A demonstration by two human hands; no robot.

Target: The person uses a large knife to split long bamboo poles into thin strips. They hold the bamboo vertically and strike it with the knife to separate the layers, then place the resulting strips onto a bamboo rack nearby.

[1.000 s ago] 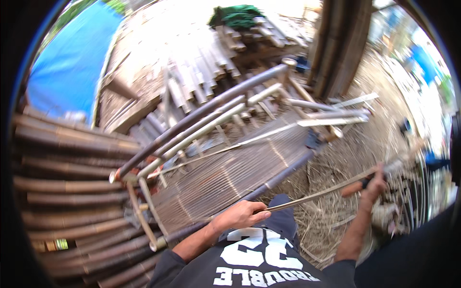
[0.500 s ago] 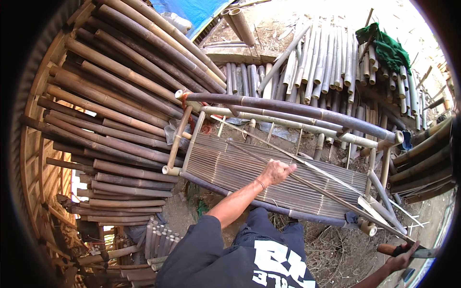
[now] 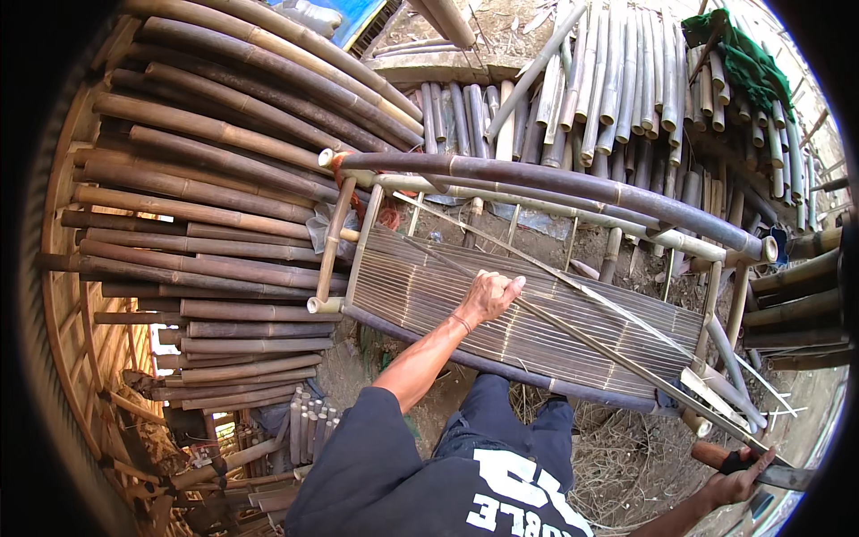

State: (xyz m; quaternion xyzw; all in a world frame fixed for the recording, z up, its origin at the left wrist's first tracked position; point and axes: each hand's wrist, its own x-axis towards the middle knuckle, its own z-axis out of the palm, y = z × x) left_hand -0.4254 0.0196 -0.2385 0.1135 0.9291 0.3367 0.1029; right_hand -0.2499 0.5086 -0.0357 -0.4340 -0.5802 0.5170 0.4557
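A bamboo bench frame (image 3: 573,183) with a seat of thin slats (image 3: 420,286) stands in front of me. My left hand (image 3: 488,295) rests on the seat, fingers curled over a long thin bamboo strip (image 3: 617,353) that runs diagonally toward the lower right. At the lower right edge, my right hand (image 3: 738,479) is closed around the handle of a knife-like tool (image 3: 787,477) with a dark blade. The strip's far end reaches close to that hand.
Thick bamboo poles (image 3: 197,188) are stacked at the left. Split bamboo pieces (image 3: 617,80) lean at the back, with a green cloth (image 3: 738,58) on them. Dry shavings (image 3: 626,456) cover the ground beside my knee. Short cut pieces (image 3: 309,430) stand at lower left.
The view swung left and down over the bench. My left hand slid a little along the slatted seat. My right hand dropped to the lower right corner.
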